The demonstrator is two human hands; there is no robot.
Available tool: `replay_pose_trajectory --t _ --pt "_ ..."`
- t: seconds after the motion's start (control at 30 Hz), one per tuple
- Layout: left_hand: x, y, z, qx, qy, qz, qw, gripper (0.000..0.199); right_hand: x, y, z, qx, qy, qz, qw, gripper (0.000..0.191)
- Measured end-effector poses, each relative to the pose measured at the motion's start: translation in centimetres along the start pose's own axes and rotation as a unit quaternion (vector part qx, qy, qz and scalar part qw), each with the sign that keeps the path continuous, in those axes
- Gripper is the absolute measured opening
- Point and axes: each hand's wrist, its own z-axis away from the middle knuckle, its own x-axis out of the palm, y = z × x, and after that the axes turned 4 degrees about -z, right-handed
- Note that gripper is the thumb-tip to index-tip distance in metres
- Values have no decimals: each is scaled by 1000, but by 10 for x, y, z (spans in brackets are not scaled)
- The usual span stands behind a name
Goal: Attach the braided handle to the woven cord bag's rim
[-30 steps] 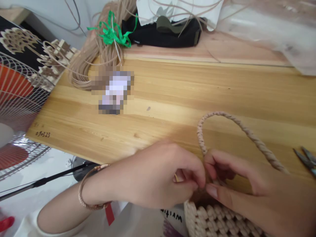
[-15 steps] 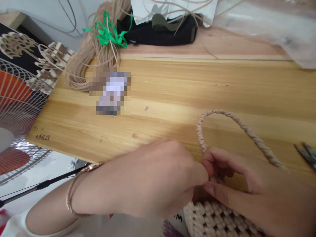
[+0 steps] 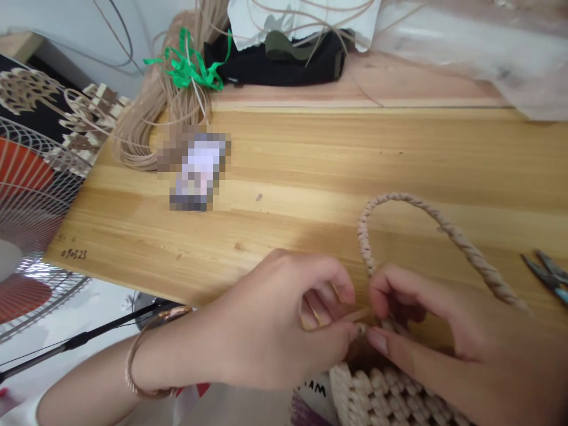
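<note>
A woven beige basket [image 3: 386, 393] shows at the bottom edge, with a wrapped, arched handle [image 3: 448, 228] rising above it. My right hand [image 3: 461, 343] pinches the lower left part of the handle between thumb and fingers, just over the rim. Close to its left, my left hand [image 3: 288, 313] has its thumb and index finger curved apart, beside a thin beige strand [image 3: 357, 315] that runs toward the right fingertips. Whether the left fingers grip the strand is unclear. A bracelet circles the left wrist.
Pliers [image 3: 550, 275] lie at the right edge of the wooden table [image 3: 293, 154]. A blurred phone [image 3: 202, 171] and a coiled beige bundle [image 3: 142, 130] with green ties are at the left. A fan [image 3: 31, 207] stands at the far left, a black pouch [image 3: 284, 65] at the back.
My left hand has opened at thumb and index finger and turned, so the strand shows between the hands. My right hand keeps its pinch. The view has shifted slightly.
</note>
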Motion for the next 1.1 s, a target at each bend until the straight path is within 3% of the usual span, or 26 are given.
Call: replay_pose_trajectory --t 0.2,0.37,0.77,0.87,1.1 --pt "8 1 -4 -111 -74 62 989 18 0 4 -2 9 -13 -16 1000 8" --pt "9 -1 -7 -152 -76 116 979 18 0 5 -1 4 -19 -3 1000 9" --pt "15 9 -8 -156 -31 20 987 12 -2 5 1 1 -56 -79 995 10" --pt "16 8 -7 -132 -19 -7 991 10 -1 11 -1 -19 -68 -81 994 9" --pt "17 10 -5 -66 -17 -108 992 12 2 10 -2 23 -76 -82 994 8"
